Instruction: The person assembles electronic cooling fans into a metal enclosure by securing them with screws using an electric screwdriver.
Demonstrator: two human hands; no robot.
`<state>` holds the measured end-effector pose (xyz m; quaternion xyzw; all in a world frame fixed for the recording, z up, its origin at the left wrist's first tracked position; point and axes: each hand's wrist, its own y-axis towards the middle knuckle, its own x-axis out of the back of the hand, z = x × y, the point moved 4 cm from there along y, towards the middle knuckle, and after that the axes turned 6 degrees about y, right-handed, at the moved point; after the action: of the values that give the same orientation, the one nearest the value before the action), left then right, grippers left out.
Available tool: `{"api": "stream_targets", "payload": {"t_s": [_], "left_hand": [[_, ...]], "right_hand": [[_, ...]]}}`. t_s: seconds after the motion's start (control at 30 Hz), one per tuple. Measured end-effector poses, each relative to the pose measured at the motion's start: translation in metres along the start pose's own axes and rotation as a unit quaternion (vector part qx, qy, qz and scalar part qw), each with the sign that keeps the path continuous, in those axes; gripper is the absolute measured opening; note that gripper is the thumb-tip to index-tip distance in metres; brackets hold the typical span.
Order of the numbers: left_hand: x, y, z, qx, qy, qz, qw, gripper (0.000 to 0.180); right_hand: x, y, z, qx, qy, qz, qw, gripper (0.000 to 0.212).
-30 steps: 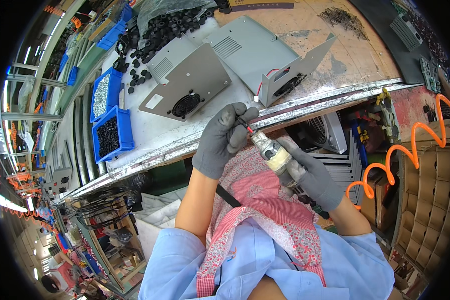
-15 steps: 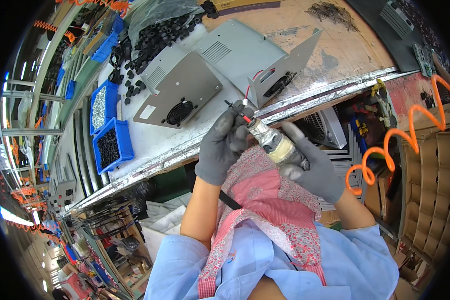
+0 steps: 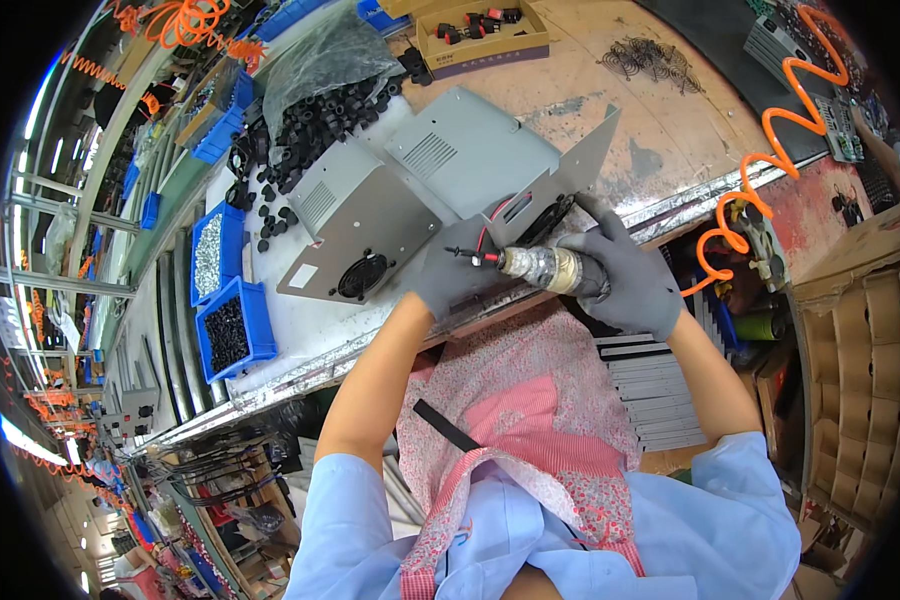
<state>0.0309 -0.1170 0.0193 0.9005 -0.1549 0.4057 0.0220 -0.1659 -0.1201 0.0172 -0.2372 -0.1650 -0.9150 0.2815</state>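
My right hand (image 3: 632,282), in a grey glove, is wrapped round a power screwdriver (image 3: 555,270) bound with tape. The tool lies nearly level, and its red-and-black tip points left. Beside the tip is my left hand (image 3: 448,276), also gloved, against the near side of a grey metal casing; its fingers are mostly hidden. Red wires run from that casing (image 3: 470,150) close to the left hand. On the casing's raised right panel, a black fan (image 3: 550,218) shows partly behind my right hand. A second casing (image 3: 365,230) with a black fan stands to the left.
Blue bins of silver fasteners (image 3: 208,258) and black screws (image 3: 228,335) line the bench's left side. Black plastic parts (image 3: 320,130) lie heaped beyond the casings. A cardboard box (image 3: 490,45) stands at the back. An orange coiled hose (image 3: 760,190) hangs at right.
The screwdriver has gone from slanting to nearly level and moved up toward the bench edge. My left hand has moved from the tip to the casing's side. The view has shifted, showing more of the bench's back.
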Motion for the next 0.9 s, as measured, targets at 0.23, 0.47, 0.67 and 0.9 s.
{"api": "stream_targets", "payload": {"t_s": [0.23, 0.47, 0.67, 0.9], "left_hand": [[-0.001, 0.011, -0.003, -0.146, 0.029, -0.040, 0.988, 0.050], [-0.013, 0.003, -0.001, -0.034, 0.100, -0.077, 0.991, 0.050], [-0.046, 0.002, 0.039, -0.032, 0.225, -0.132, 0.965, 0.036], [-0.039, 0.003, 0.036, 0.016, 0.089, -0.115, 0.989, 0.041]], "right_hand": [[0.001, 0.005, -0.005, -0.017, 0.086, 0.058, 0.994, 0.061], [-0.008, 0.006, -0.018, 0.028, 0.165, 0.060, 0.984, 0.064], [-0.009, 0.000, -0.015, 0.049, 0.188, 0.030, 0.981, 0.066], [-0.016, -0.059, 0.009, -0.147, 0.350, 0.081, 0.922, 0.059]]}}
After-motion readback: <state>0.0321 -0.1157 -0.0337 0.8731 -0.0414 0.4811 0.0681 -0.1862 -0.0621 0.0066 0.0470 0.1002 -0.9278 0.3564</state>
